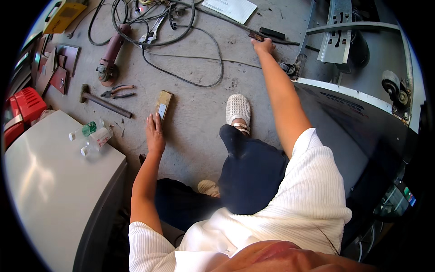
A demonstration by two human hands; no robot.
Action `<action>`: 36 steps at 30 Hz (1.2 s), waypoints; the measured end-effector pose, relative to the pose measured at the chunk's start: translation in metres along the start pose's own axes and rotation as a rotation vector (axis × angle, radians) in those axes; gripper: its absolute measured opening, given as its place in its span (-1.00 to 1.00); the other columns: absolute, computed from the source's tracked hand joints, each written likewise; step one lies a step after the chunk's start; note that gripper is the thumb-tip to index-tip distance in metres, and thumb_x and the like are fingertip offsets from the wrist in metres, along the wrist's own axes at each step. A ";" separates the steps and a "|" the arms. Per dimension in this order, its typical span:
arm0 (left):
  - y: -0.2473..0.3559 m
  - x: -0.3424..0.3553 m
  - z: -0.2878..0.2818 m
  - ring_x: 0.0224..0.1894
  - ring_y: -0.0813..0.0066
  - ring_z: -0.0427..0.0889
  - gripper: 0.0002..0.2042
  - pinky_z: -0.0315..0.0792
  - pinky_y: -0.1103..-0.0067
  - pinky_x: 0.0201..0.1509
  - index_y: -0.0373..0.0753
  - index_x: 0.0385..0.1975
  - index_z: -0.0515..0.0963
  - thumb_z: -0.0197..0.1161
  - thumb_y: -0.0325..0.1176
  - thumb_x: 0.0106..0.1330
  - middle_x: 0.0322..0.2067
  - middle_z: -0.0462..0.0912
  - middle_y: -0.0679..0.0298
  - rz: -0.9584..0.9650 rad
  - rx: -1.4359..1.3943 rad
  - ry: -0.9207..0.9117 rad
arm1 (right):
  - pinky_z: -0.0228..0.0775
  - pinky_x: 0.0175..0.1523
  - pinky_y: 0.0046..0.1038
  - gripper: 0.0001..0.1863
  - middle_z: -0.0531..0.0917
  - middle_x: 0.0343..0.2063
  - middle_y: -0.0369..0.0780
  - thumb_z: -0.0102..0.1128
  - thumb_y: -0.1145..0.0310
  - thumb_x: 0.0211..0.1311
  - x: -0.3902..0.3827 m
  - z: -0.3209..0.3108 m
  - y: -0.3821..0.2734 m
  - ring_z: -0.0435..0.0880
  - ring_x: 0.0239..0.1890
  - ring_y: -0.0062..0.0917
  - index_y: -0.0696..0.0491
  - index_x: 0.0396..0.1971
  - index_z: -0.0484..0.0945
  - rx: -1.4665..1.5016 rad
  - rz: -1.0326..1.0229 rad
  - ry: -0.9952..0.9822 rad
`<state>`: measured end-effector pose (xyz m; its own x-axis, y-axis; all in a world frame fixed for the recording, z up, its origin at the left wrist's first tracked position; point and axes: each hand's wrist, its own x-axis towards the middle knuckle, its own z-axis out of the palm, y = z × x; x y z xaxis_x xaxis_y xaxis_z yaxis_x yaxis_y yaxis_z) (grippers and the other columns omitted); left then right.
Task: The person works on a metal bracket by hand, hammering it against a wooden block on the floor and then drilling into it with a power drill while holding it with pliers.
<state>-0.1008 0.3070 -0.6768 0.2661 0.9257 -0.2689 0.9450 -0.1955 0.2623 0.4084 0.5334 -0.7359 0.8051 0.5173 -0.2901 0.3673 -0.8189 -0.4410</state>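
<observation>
Head view: the right hand [265, 46] grips a rusty-brown handle [256, 36]; the left hand [155, 134], fingers nearly straight, seemingly reaches an oblong tan box [165, 103]; grasping would need curling.

Passable gap over floor [197, 120] btwn yellowish block [165, 100] & front shoe [238, 110]; fwd, cable loops [156, 44] obstruct; hammer [108, 106] + pliers [127, 87] in way on L, metal frame [349, 92] on R.

Rusty-brown piece [256, 36] too small for a sure name — white sheet [232, 8] partly beyond the top edge
</observation>
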 end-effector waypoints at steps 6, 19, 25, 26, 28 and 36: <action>0.018 -0.015 0.008 0.33 -0.08 0.10 -0.27 0.13 0.20 0.33 -0.15 0.36 0.00 0.10 -0.58 0.16 0.31 0.03 -0.11 -0.125 -0.119 -0.038 | 0.42 0.11 -0.33 -0.30 0.48 -0.04 0.00 0.58 0.11 -0.32 0.034 0.016 0.003 0.53 -0.01 -0.19 0.13 -0.13 0.50 0.051 0.097 -0.004; 0.162 0.080 -0.029 0.04 0.34 0.53 -0.69 0.37 0.52 0.11 -0.30 0.02 0.49 0.10 -0.28 0.36 -0.08 0.60 0.10 -0.294 -1.079 0.052 | 0.39 -0.51 -0.69 -0.83 0.58 -0.55 -0.32 0.33 0.38 0.11 -0.024 -0.018 0.010 0.53 -0.59 -0.70 0.02 -0.50 0.48 0.973 0.322 -0.509; 0.215 0.146 -0.031 0.06 0.23 0.50 -0.57 0.39 0.34 0.12 -0.13 0.14 0.31 0.09 -0.07 0.37 0.04 0.49 0.18 -0.807 -2.309 -0.326 | 0.40 -0.51 -0.68 -0.74 0.60 -0.53 -0.31 0.27 0.20 0.19 -0.156 -0.064 0.005 0.54 -0.58 -0.70 0.05 -0.31 0.45 0.628 0.134 -1.005; 0.217 0.152 -0.030 0.05 0.23 0.50 -0.58 0.40 0.31 0.11 -0.10 0.11 0.31 0.08 -0.05 0.37 0.03 0.48 0.21 -0.821 -2.418 -0.388 | 0.40 -0.50 -0.69 -0.73 0.62 -0.51 -0.31 0.27 0.19 0.19 -0.164 -0.073 -0.003 0.55 -0.57 -0.71 0.05 -0.30 0.46 0.522 0.093 -1.061; 0.208 0.156 0.015 0.04 0.24 0.51 -0.65 0.40 0.30 0.11 -0.09 0.03 0.35 0.08 -0.05 0.37 -0.02 0.51 0.26 -0.804 -2.401 -0.223 | 0.47 -0.43 -0.56 -0.71 0.67 -0.47 -0.26 0.27 0.19 0.17 -0.147 -0.066 -0.007 0.64 -0.50 -0.54 0.05 -0.24 0.48 0.337 -0.062 -0.983; 0.200 0.154 0.014 -0.02 0.43 0.54 -0.73 0.41 0.37 0.09 -0.13 -0.08 0.44 0.12 -0.13 0.36 -0.09 0.57 0.37 -0.731 -2.076 -0.368 | 0.44 -0.08 -0.23 -0.80 0.54 -0.18 -0.19 0.28 0.25 0.07 -0.009 -0.017 -0.016 0.56 -0.13 -0.21 -0.04 -0.31 0.57 -0.289 -0.667 -0.112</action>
<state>0.1322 0.4062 -0.6784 0.3161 0.5254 -0.7900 -0.5270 0.7896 0.3143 0.4034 0.5377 -0.7124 0.3205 0.9383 -0.1299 0.8832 -0.3456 -0.3171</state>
